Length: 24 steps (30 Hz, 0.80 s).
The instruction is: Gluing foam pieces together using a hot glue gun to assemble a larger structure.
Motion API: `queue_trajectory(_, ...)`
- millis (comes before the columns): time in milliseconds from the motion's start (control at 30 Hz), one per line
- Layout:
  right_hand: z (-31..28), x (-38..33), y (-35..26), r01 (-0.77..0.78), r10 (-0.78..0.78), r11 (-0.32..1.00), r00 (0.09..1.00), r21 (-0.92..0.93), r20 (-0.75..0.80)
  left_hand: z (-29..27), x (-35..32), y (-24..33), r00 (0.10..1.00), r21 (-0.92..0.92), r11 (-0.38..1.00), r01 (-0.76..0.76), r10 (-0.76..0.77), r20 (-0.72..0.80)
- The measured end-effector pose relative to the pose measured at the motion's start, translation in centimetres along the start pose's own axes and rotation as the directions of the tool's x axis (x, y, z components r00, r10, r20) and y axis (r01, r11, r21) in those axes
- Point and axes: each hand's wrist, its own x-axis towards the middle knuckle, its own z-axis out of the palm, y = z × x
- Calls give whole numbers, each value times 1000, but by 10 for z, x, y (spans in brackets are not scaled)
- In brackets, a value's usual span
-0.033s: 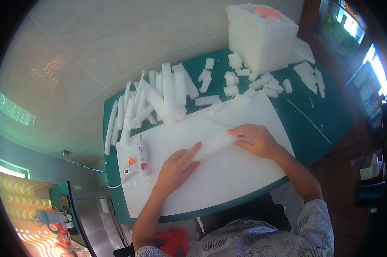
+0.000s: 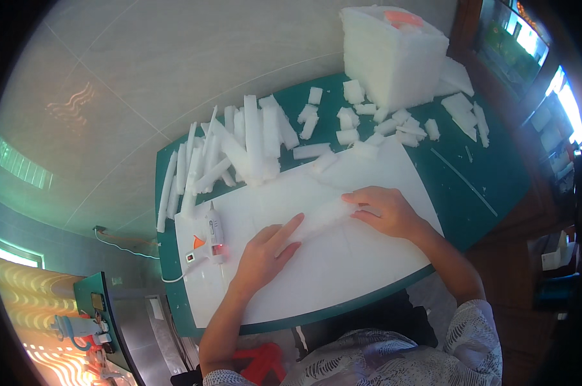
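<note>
Two bare hands are pressed onto one white foam strip (image 2: pixel 322 217) at the centre of the frame. The strip lies flat on a large white foam sheet (image 2: pixel 342 270), which covers most of a green table (image 2: pixel 497 174). The left hand (image 2: pixel 263 251) is laid palm down with fingers together and extended, the fingertips resting on the strip's lower-left end. The right hand (image 2: pixel 384 209) is laid over the strip's upper-right end, fingers slightly spread and flat, not clamped around it. A white glue gun (image 2: pixel 212 239) with an orange trigger is seen lying on the sheet just left of the left hand, its cord running off toward the lower left. A heap of long cut foam strips (image 2: pixel 239 151) is stacked at the upper left of the table. Short foam offcuts (image 2: pixel 375 122) are scattered at upper centre. A large white foam block (image 2: pixel 391 55) stands at the upper right of the frame.
</note>
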Motion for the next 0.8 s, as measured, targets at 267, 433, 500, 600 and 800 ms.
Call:
queue_trajectory(267,2,1,3,-16,16,1000,1000,-9,7,-1,-1,0,999,13,999,36,-37,34)
queue_trajectory(433,1,2,0,39,-39,999,999,-38,-6,-1,-2,0,999,5,999,46,-46,22)
queue_trajectory(500,1,2,-1,19,-19,999,1000,-34,1,-1,-1,1,998,7,999,48,-48,31)
queue_trajectory(600,1,2,0,-7,7,1000,1000,-29,9,-2,0,1,999,2,999,39,-39,30)
queue_trajectory(800,1,1,0,-9,10,999,1000,-36,15,0,-1,0,1000,-3,1000,27,-27,11)
